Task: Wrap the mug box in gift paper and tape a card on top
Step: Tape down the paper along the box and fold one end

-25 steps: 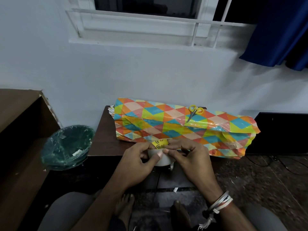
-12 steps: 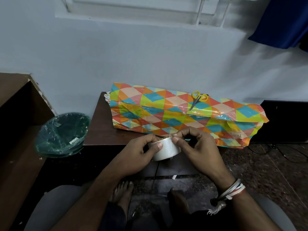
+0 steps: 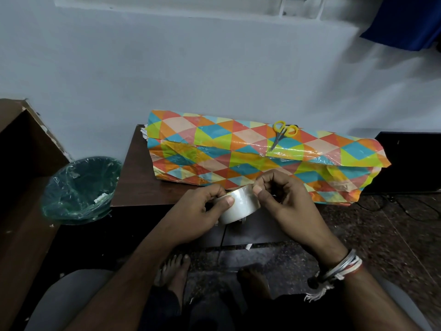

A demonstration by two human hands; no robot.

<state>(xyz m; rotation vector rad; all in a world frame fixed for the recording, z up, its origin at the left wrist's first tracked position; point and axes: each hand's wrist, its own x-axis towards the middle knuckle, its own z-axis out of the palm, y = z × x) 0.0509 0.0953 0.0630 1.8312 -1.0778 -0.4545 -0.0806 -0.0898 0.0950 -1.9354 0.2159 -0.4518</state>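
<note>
Gripping a roll of clear tape (image 3: 238, 209) with the left hand (image 3: 191, 211), thumb pressed on its side; pinching its upper rim between thumb and forefinger of the right hand (image 3: 291, 206). Just behind, on the small table (image 3: 136, 185), gift paper (image 3: 250, 158) folded into a long bundle, with scissors (image 3: 282, 134) lying on top. Cannot tell where the box is.

No readable text, labels or numbers anywhere.
</note>
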